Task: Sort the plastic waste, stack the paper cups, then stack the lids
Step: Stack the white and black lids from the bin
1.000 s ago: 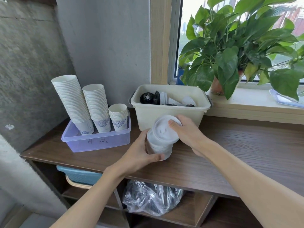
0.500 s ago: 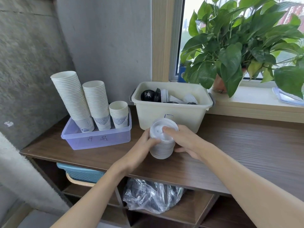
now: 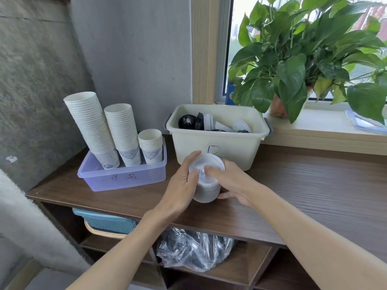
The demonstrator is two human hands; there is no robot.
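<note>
Behind lid stack point(image 3: 207, 190), cream bin point(image 3: 230, 147) close; purple cup tub point(image 3: 125, 176) at left; left hand point(image 3: 180, 185), right hand point(image 3: 232, 181) grips curled round stack.

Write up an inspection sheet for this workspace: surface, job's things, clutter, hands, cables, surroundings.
Surface: brown wooden counter, carrying a tray and a bin.
Job's things: white lid stack in front of cream bin, which holds black and white lids; three cup stacks upright in purple tray.
Clutter: plastic bag and blue basket on the shelf below.
Hands: left hand and right hand both grip the lid stack.
Cables: nothing seen.
Surroundings: potted plant on windowsill; grey wall behind.
</note>
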